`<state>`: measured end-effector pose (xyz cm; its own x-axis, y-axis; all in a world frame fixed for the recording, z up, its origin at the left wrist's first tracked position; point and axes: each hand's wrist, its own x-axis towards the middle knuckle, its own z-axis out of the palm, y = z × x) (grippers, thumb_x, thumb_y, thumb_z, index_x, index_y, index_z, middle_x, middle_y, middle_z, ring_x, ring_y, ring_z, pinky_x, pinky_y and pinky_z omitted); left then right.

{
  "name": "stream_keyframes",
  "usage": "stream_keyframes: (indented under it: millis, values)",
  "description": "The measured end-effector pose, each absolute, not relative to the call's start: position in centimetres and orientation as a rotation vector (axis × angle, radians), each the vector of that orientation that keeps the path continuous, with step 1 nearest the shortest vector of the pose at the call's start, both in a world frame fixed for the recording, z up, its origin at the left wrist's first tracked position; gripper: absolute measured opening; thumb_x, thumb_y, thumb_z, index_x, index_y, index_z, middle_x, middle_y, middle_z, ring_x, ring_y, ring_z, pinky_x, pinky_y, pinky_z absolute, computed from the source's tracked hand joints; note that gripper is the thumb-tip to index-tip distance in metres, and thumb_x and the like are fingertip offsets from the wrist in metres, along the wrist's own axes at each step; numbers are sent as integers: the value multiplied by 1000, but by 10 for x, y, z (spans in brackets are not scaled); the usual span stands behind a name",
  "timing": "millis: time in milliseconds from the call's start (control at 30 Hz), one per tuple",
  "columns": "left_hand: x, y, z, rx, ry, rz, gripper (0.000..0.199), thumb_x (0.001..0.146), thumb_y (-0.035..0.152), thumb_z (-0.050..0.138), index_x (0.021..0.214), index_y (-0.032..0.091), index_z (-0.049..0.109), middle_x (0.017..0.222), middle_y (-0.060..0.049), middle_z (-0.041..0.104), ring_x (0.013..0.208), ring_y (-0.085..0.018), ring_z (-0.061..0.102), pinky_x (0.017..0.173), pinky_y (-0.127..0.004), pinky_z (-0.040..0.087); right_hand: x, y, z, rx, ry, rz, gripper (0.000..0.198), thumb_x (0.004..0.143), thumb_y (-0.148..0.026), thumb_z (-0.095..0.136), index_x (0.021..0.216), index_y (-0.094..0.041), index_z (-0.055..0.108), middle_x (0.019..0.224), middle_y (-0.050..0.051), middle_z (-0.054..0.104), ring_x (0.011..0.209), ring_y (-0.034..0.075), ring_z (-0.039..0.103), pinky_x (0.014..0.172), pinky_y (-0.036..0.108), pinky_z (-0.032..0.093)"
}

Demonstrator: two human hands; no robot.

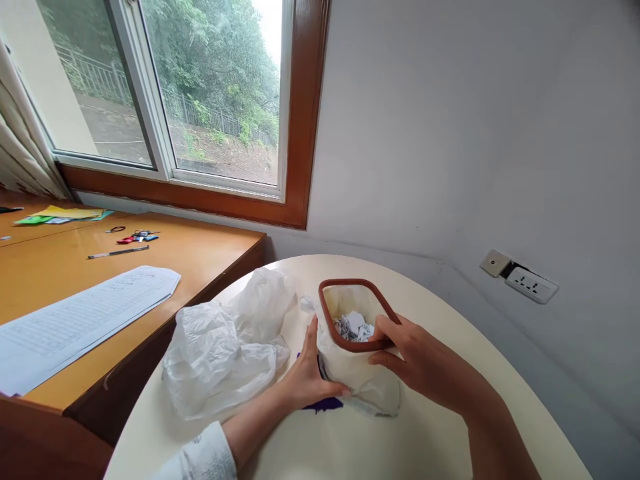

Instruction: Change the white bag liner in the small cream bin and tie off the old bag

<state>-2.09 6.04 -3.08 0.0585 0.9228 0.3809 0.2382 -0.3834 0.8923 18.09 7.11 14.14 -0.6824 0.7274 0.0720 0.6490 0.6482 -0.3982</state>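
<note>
A small wastebasket (360, 367) with a brown rim (327, 313) stands on the round table. Thin translucent plastic hangs over its outside, and crumpled paper (354, 327) lies inside. My right hand (407, 350) pinches the rim at the near right corner, thumb on the inner side and fingers outside. Around the lower left side curves my left hand (310, 373), its thumb across the front and its fingers along the far left. A dark purple piece (323, 404) shows under the left hand by the base. Left of the basket lies a crumpled white plastic bag (220, 353).
An orange-brown desk (210, 250) adjoins the cream round table (420, 293) at left. On it are printed sheets (90, 320), a pen (119, 252), keys (140, 237) and coloured papers (65, 213). A wall socket (531, 284) is at right, a window (210, 100) behind.
</note>
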Motion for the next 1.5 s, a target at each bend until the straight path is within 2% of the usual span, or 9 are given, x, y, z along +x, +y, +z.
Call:
stream_keyframes:
  millis: [333,533,733,867,1067,1133,1267,1367,1500]
  values:
    - [-19,57,-24,1806,1319,1242,117,62,37,74,139,23,-13,145,-17,18,133,-32,19,107,-52,20,181,78,140,-1061,-2546,596,14,85,-29,44,74,-22,41,72,-3,55,63,12,47,55,23,35]
    - [-16,57,-13,1832,1305,1179,102,65,32,71,141,24,4,143,-14,24,132,-30,24,107,-50,23,186,85,138,-1166,-2508,526,17,86,-29,42,71,-21,37,64,-4,51,53,10,42,49,23,31]
    - [-16,58,-14,1895,1302,1187,87,67,29,69,139,26,18,142,-12,23,132,-30,23,104,-47,30,204,93,141,-1196,-2383,290,18,85,-35,44,72,-22,42,73,-1,57,66,15,51,56,25,38]
    - [-15,60,-15,1901,1333,1154,84,69,29,67,138,26,18,139,-12,24,131,-27,23,105,-45,29,226,111,133,-1187,-1965,-50,17,83,-39,49,82,-22,49,91,4,63,89,20,56,75,33,43]
    - [-14,63,-15,1894,1356,1131,78,72,31,64,136,27,19,136,-12,27,129,-26,26,104,-46,29,280,145,56,-1294,-1798,-375,21,88,-35,42,98,-17,50,96,10,64,101,24,56,89,42,36]
    - [-14,64,-16,1914,1367,1113,77,73,33,63,136,28,18,135,-12,26,129,-26,25,104,-47,30,297,149,18,-1461,-1908,-313,29,88,-37,39,106,-16,47,93,10,64,103,26,55,89,43,36]
    - [-13,66,-19,1934,1406,1085,74,75,35,60,135,28,18,135,-11,26,128,-26,26,104,-45,31,314,148,-37,-1835,-1984,37,28,88,-39,30,97,-19,47,107,11,57,102,25,52,90,50,32]
    - [-13,68,-20,1936,1440,1076,73,75,36,60,134,28,18,135,-10,26,128,-26,27,104,-44,30,313,147,-48,-1933,-1949,232,28,87,-39,29,101,-20,44,113,11,53,104,25,50,95,58,20]
    - [-12,69,-21,1942,1448,1060,74,76,37,60,134,29,16,134,-10,25,127,-27,30,103,-44,32,309,148,-44,-1955,-1925,237,29,87,-37,27,104,-20,43,116,11,51,107,25,48,96,63,12]
